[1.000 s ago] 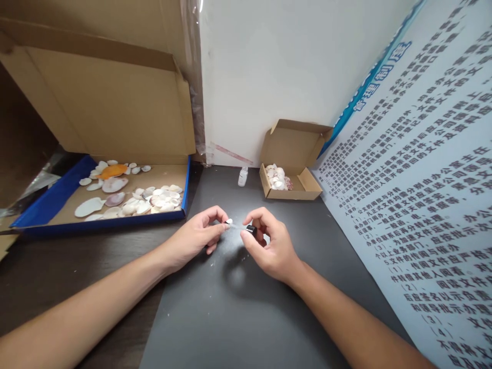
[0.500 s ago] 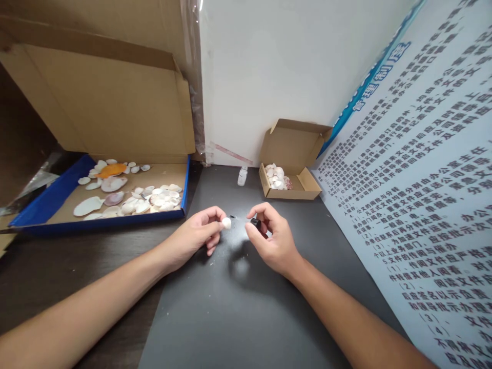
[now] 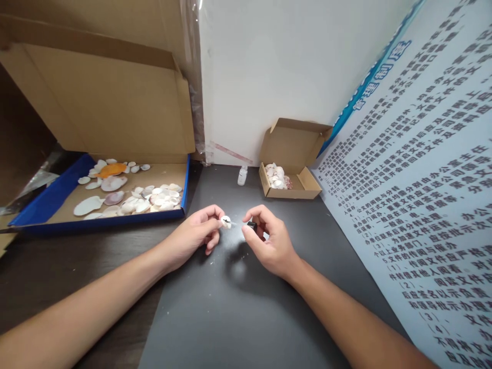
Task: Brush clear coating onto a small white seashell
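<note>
My left hand [image 3: 203,228] pinches a small white seashell [image 3: 226,224] between thumb and fingertips. In my right hand [image 3: 271,238] is a black cap [image 3: 252,225] with a thin clear stem that reaches left, its dark brush tip [image 3: 226,221] over the shell. Whether the tip touches the shell I cannot tell. Beyond both hands a small clear bottle [image 3: 242,176] stands uncapped on the dark grey mat [image 3: 238,318].
On the left an open blue-edged cardboard box [image 3: 115,219] holds several shells and an orange piece [image 3: 111,170]. A smaller open box [image 3: 294,193] with white shells stands back right. A printed board [image 3: 415,169] leans along the right side; a white panel [image 3: 292,61] rises behind.
My right hand has moved slightly left with the cap, bringing the brush tip over the shell. My left hand has barely moved, shifting a little left.
</note>
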Tool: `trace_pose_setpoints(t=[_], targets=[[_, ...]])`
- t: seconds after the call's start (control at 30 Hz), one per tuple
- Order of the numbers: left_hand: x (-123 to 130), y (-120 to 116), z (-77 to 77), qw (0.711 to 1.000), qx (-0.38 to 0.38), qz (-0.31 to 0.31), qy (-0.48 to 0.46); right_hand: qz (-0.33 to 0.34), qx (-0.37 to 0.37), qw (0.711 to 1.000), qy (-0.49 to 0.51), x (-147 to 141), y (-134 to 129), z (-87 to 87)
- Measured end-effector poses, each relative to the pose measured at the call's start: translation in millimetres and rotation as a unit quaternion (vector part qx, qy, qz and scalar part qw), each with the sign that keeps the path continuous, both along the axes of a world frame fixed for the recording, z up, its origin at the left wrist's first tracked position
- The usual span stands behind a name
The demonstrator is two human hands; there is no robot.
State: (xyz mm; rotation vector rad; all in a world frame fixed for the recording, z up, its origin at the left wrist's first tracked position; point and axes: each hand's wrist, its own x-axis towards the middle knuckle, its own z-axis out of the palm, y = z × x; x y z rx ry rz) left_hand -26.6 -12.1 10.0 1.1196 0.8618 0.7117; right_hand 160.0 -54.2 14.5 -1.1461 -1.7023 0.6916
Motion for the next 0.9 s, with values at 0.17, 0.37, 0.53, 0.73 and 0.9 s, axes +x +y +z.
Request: trace_pose_setpoints(t=[0.17, 0.37, 0.53, 0.73, 0.9], targets=[[-0.1, 0.3, -0.3, 1.0, -0.002, -0.003, 0.001, -0.026, 0.002, 1.0, -0.013, -0.7, 1.9, 0.5], [-1.2, 0.4, -2.8, 1.0, 0.004, -0.005, 0.004, 0.002, -0.002, 1.0, -0.013, -0.6, 0.8, 1.6], [-1.3, 0.9, -4.1, 1.0, 0.009, -0.003, 0.002, 0.013, -0.006, 1.0, -0.007, -0.6, -0.5, 2.2], [-1.7, 1.6, -4.5, 1.0, 0.006, -0.004, -0.002, 0.025, -0.006, 1.0, 0.003, -0.5, -0.8, 2.7], [-1.9, 1.0, -4.8, 1.0, 0.004, -0.004, -0.001, 0.023, -0.001, 1.0, 0.016, -0.5, -1.2, 1.2]])
